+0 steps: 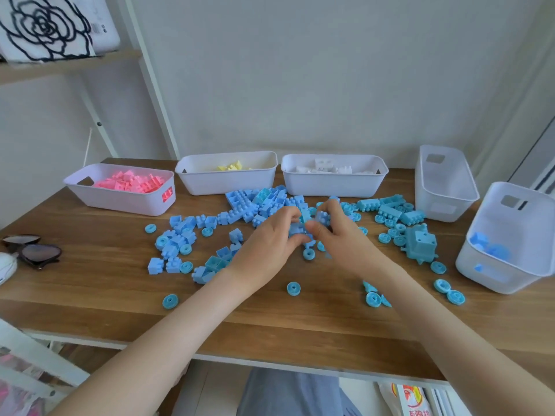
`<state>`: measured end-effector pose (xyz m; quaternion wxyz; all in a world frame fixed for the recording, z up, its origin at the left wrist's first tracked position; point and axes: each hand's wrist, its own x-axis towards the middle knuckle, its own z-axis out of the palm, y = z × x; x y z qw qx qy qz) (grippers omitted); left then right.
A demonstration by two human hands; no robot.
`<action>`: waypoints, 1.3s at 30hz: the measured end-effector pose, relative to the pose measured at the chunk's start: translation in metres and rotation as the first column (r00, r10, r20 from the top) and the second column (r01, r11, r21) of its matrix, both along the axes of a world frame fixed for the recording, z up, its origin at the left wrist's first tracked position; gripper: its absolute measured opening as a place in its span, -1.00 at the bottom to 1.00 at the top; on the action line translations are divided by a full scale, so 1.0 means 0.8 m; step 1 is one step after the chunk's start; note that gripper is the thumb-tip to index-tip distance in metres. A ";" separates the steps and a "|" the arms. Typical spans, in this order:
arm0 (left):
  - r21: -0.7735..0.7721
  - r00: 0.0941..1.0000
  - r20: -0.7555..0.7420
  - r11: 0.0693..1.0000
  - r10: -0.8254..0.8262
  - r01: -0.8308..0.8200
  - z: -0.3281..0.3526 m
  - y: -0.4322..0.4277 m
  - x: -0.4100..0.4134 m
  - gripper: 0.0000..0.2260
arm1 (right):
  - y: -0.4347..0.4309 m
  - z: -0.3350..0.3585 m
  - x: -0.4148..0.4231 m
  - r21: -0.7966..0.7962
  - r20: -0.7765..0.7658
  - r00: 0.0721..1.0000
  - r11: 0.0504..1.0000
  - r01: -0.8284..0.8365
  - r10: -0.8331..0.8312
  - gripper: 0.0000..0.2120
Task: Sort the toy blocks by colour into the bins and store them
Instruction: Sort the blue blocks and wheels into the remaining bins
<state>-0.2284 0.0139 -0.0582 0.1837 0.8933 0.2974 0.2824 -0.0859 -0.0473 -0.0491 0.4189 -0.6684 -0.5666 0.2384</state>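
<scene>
Left hand (271, 244) and right hand (341, 235) both pinch blue blocks (300, 228) mid-table (105, 283); pink bin (120, 199) at back-left corner.

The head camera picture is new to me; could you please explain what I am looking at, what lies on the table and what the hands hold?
There is one picture, taken by a wide-angle camera worn on a person's head, looking forward and down. No machine is here: the two bare arms belong to the wearer. The left hand and right hand meet over a wooden table, each with a grip on blue blocks from the loose pile; blue wheels lie scattered around. Along the back stand a bin of pink blocks, a bin of yellow blocks and a bin of white blocks. At the right, an empty bin and a bin with a few blue pieces. Sunglasses lie at the left edge.
</scene>
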 end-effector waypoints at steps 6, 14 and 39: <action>0.037 0.991 0.018 0.991 -0.130 0.130 0.043 -0.022 0.087 -0.75 | -0.051 0.050 0.076 0.156 0.337 0.933 0.985 0.075 -0.124 -0.86; -0.061 0.977 -0.110 0.982 -0.183 0.177 0.077 -0.065 0.221 -0.74 | -0.132 0.043 0.231 0.132 0.422 0.737 0.840 0.527 -0.528 -0.84; -0.805 0.998 -0.009 0.593 -0.069 0.033 0.079 -0.116 0.331 -0.60 | -0.169 0.024 0.265 0.160 0.243 0.827 0.862 0.480 -0.506 -0.74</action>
